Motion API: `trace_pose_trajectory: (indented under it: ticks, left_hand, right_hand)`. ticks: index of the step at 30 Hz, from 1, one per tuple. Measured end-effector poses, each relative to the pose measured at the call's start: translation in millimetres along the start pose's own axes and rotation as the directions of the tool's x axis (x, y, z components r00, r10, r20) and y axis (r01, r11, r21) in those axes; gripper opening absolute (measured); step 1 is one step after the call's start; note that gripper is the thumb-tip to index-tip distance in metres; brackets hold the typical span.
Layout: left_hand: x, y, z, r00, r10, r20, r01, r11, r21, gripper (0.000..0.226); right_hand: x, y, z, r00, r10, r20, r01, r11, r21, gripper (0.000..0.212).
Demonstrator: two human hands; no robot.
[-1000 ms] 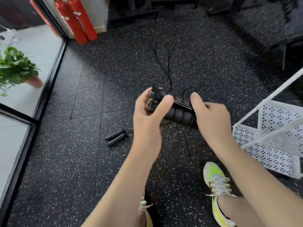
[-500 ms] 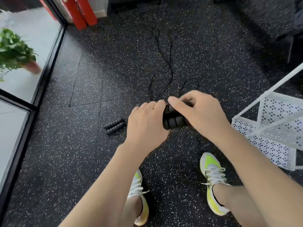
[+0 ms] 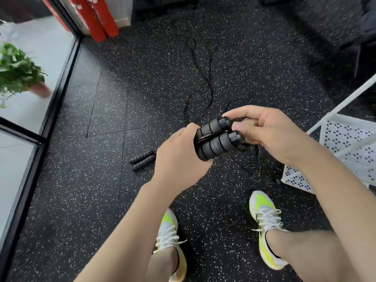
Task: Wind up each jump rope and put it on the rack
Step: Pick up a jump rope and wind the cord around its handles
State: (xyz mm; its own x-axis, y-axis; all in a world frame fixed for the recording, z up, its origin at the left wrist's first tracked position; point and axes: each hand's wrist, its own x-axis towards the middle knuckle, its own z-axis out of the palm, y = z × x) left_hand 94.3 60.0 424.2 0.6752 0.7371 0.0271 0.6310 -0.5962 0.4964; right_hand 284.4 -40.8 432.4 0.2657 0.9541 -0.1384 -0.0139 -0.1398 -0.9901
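Left hand (image 3: 179, 157) grips the paired handles (image 3: 215, 139) beside the white rack (image 3: 345, 143); right hand (image 3: 262, 131), shifted from their top, now pinches the cord (image 3: 205, 82) at their end, so winding continues.

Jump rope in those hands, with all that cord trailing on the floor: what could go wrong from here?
1. The loose cord snakes over the floor, and a strand hangs near the right shoe; it might snag or trip.
2. The left hand grips both handles at one end only, while the right hand pinches cord at the other; the pair could slip apart.
3. The second rope's handles lie close to the feet.
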Motion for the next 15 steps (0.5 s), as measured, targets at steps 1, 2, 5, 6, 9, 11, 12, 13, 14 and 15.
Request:
trace_pose_trajectory:
  ticks: [1,2,5,6,9,11,12,13,14,15]
  left_hand:
    - [-0.2,2.0,-0.1,1.000,-0.023,-0.003,0.023,0.999,-0.036,0.034]
    - [0.1,3.8,0.0,0.999,-0.050,-0.006,0.049,0.996,-0.069,0.033]
    - [2.2,8.1,1.0,0.990,-0.144,0.000,0.143,0.980,-0.141,0.029]
    - [3.4,9.8,1.3,0.984,-0.176,-0.003,0.174,0.973,-0.149,0.027]
    - [7.2,13.2,2.5,0.963,-0.266,-0.038,0.260,0.959,-0.116,0.024]
    - [9.1,12.1,2.1,0.949,-0.307,-0.071,0.301,0.950,-0.084,0.023]
    - [9.9,10.5,2.0,0.943,-0.320,-0.087,0.315,0.947,-0.062,0.023]
    - [10.5,7.8,2.0,0.939,-0.327,-0.103,0.326,0.945,-0.027,0.024]
    - [11.0,4.5,3.0,0.939,-0.323,-0.120,0.329,0.944,0.025,0.024]
    - [11.2,0.6,4.4,0.940,-0.313,-0.137,0.325,0.942,0.081,0.024]
  right_hand:
    - [0.2,0.7,1.4,1.000,-0.004,-0.011,0.005,0.996,0.085,0.020]
    - [1.2,1.8,4.2,1.000,0.002,-0.031,0.004,0.984,0.176,0.020]
    - [5.3,9.2,19.9,0.992,0.063,-0.106,-0.017,0.922,0.388,0.012]
    - [5.6,11.9,26.9,0.988,0.078,-0.136,-0.016,0.913,0.407,0.008]
    - [3.4,18.6,45.7,0.976,0.068,-0.208,0.001,0.949,0.314,0.033]
    - [0.3,16.1,55.5,0.967,0.049,-0.252,-0.012,0.989,0.145,0.029]
    - [-0.8,14.9,59.4,0.961,0.035,-0.275,-0.028,0.999,0.028,0.025]
    - [-1.4,14.3,62.6,0.959,0.019,-0.284,-0.052,0.993,-0.107,0.024]
    - [-2.1,15.1,66.3,0.963,0.015,-0.271,-0.087,0.963,-0.257,0.024]
    - [-3.7,15.8,70.5,0.970,0.034,-0.240,-0.130,0.908,-0.399,0.024]
